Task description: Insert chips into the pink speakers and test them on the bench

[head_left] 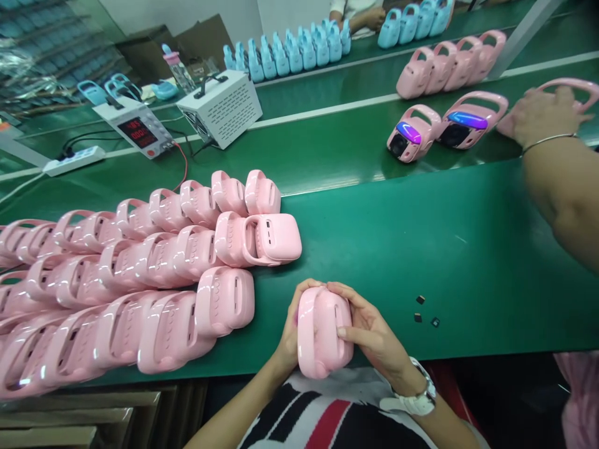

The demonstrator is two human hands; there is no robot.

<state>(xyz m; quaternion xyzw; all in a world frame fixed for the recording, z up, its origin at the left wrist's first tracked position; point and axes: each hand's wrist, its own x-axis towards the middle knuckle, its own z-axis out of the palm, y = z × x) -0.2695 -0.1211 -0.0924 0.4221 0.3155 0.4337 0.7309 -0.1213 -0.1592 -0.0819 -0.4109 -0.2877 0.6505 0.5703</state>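
A glossy pink portable speaker (326, 337) with a loop handle is held above the front edge of the green table. My left hand (291, 330) wraps its left side, fingers partly hidden behind it. My right hand (369, 327) grips the other side, with the thumb against the slotted panel and the fingers over the top. Several small black memory cards (420, 300) lie on the table to the right of my right hand. Nearest on the left stands another pink speaker (229, 302) at the end of a row.
Rows of pink speakers (163, 262) fill the table's left side. Behind them are a power supply (135, 128) and a grey vented box (222, 109). Two lit pink speakers (472, 121) stand at the right, beside a co-worker's hand (547, 118). Blue speakers (294, 50) line the back.
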